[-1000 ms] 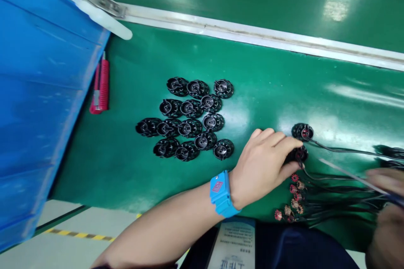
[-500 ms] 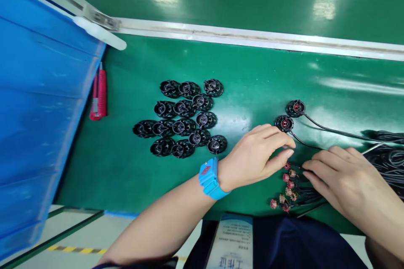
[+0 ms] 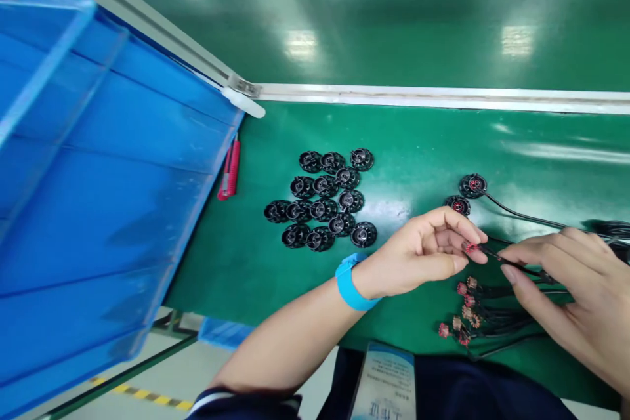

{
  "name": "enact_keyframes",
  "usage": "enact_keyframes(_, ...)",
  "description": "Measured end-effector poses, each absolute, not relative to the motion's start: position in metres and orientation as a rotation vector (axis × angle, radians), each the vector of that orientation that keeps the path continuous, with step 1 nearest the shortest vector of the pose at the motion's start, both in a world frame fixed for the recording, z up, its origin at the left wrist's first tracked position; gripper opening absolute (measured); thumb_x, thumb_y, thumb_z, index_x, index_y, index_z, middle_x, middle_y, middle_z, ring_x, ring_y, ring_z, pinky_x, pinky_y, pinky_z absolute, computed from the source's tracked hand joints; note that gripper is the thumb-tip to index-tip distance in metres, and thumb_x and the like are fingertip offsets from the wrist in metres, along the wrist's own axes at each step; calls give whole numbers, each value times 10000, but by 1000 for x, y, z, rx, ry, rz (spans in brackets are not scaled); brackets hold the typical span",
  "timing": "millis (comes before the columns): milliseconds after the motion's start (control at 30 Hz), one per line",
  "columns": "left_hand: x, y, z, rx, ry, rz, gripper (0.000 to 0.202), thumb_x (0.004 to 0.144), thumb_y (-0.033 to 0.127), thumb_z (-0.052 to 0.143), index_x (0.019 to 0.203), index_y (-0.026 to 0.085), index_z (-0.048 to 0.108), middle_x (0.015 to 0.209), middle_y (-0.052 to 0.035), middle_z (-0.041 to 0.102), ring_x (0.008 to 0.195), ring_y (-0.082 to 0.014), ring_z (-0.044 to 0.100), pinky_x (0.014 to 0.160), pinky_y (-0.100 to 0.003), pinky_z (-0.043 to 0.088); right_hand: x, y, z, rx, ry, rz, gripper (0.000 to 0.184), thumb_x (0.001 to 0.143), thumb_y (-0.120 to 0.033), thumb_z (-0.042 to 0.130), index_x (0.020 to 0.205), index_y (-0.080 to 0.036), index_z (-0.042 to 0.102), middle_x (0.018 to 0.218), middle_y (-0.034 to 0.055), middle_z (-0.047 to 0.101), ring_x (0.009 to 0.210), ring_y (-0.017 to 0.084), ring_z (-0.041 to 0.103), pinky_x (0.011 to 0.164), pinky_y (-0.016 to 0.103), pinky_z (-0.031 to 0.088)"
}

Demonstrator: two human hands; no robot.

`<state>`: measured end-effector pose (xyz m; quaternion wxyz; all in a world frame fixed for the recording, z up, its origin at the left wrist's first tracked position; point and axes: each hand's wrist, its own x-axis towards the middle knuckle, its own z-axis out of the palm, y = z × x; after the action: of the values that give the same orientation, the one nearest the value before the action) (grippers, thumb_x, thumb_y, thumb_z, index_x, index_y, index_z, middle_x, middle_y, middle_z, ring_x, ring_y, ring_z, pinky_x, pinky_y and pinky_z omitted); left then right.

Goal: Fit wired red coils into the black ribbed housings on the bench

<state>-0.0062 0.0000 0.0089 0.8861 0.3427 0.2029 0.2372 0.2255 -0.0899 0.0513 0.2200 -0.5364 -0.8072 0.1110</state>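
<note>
My left hand, with a blue wrist strap, pinches the small red coil end of a black wired part. My right hand grips the black wire of that same part a little to the right. Below the hands lie several more red and copper coils on black wires. Two black round housings fitted with red coils and wires sit just beyond my left fingers. A cluster of several empty black round housings lies on the green belt to the left.
A large blue plastic crate fills the left side. A red-handled tool lies against its edge. A white rail runs across the back of the belt. A bundle of black wires sits at far right. A printed card hangs at my waist.
Both hands lifted off the belt and now pinch one coil and its wire between them. The camera swung left, showing more of the blue crate.
</note>
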Motion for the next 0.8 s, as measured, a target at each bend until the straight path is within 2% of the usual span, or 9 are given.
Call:
enact_keyframes(167, -5, -3, 13, 638, 508, 488, 208, 877, 213, 870, 1017, 161, 726, 948, -47, 739, 921, -140, 764, 839, -223, 566, 229, -93, 48, -1503, -2158, 310, 80, 1059, -237, 623, 1130, -215, 653, 951, -16, 688, 830, 143, 624, 840, 349, 438)
enact_keyframes(300, -4, -5, 14, 642, 561, 553, 232, 825, 210, 924, 943, 155, 733, 954, -31, 749, 813, -92, 730, 805, -202, 584, 226, -94, 45, -1507, -2121, 297, 73, 1056, -255, 628, 1116, -219, 649, 931, -15, 684, 822, 154, 622, 827, 352, 440)
enact_keyframes(433, -5, -8, 15, 625, 560, 558, 249, 811, 211, 937, 920, 156, 720, 923, -20, 759, 793, -88, 735, 791, -193, 595, 212, -91, 45, -1507, -2073, 265, 260, 1084, -371, 614, 1266, -187, 632, 902, -2, 669, 770, 153, 610, 739, 342, 437)
enact_keyframes(533, -5, -9, 16, 645, 522, 554, 227, 828, 181, 917, 942, 159, 721, 896, -12, 753, 787, -80, 729, 771, -174, 593, 203, -85, 49, -1477, -2033, 232, 259, 1086, -319, 618, 1308, -186, 634, 845, -15, 658, 758, 136, 617, 731, 319, 441)
enact_keyframes(667, -4, -11, 18, 703, 504, 599, 192, 847, 175, 895, 939, 160, 728, 908, -16, 741, 777, -79, 713, 779, -187, 604, 199, -80, 57, -1438, -1975, 301, 189, 1078, -242, 624, 1253, -191, 675, 869, -23, 687, 742, 89, 616, 744, 264, 463)
enact_keyframes(800, -3, -13, 17, 778, 523, 657, 155, 854, 156, 878, 910, 163, 733, 906, -21, 726, 803, -85, 706, 804, -191, 598, 199, -81, 58, -1457, -1943, 316, 95, 1080, -237, 604, 1100, -207, 692, 797, -43, 662, 674, 74, 602, 679, 249, 451)
